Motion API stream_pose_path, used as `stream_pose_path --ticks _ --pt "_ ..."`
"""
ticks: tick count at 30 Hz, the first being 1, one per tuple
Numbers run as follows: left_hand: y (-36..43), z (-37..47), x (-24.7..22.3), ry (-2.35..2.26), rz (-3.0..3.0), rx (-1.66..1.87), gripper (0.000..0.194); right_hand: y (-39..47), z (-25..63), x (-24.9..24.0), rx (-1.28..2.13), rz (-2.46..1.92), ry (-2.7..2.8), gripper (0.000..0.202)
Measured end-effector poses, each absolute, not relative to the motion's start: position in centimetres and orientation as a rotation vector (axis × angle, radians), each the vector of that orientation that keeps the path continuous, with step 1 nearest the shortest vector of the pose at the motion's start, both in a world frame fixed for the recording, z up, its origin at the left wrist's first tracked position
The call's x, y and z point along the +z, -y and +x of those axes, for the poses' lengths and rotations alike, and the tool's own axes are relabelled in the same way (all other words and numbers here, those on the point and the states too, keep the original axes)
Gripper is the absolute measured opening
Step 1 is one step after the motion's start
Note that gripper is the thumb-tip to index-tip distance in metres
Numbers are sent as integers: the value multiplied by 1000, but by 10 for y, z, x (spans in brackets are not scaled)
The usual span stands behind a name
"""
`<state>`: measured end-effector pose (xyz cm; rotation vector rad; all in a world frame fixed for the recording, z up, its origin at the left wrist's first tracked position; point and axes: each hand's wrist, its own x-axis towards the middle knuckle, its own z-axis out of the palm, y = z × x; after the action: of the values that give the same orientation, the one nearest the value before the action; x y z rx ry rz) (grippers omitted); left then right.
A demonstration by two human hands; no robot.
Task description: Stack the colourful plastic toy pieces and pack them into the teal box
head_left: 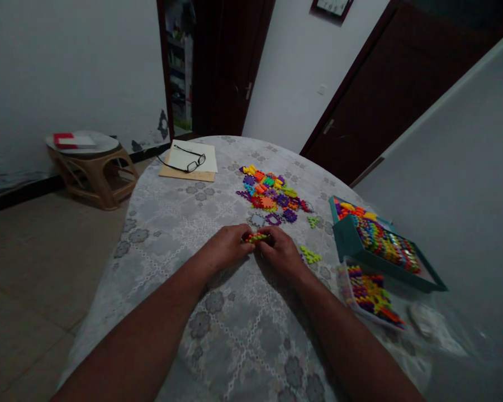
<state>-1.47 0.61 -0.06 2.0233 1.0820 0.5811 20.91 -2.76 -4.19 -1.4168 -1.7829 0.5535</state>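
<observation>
Orange-and-green toothed pieces [256,238], slim, bumpy, stacked

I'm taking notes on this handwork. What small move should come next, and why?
Probably a gentle inward press on the small orange-and-green piece, since the left hand and right hand already hold it from opposite sides.

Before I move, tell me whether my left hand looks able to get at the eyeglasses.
Probably yes, with a stretch: the eyeglasses lie uncovered on the paper, and the colorful pile sits off to their right. Your left hand would likely have to release the small piece first.
</observation>
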Motion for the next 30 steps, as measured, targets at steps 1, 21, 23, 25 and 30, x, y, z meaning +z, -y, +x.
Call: stream_pose_path --ticks 1,21,23,25,30 --pt "-6 -14 -1 -1120 2035 588 12 27 212 -40 602 -1402 1803 26" --pt "-10 -15 -4 -1201 2120 591 14 -38 218 -44 98 -1744 2150 19" --pt "-10 -16 -4 -1218 2124 579 14 -38 220 -45 80 -1712 2136 33" --pt "-10 -16 -3 -1230 2136 561 15 -39 221 -47 70 -1695 2121 42" --pt "-9 -17 1 -1242 2125 554 14 -42 226 -49 167 -1635 2075 44"
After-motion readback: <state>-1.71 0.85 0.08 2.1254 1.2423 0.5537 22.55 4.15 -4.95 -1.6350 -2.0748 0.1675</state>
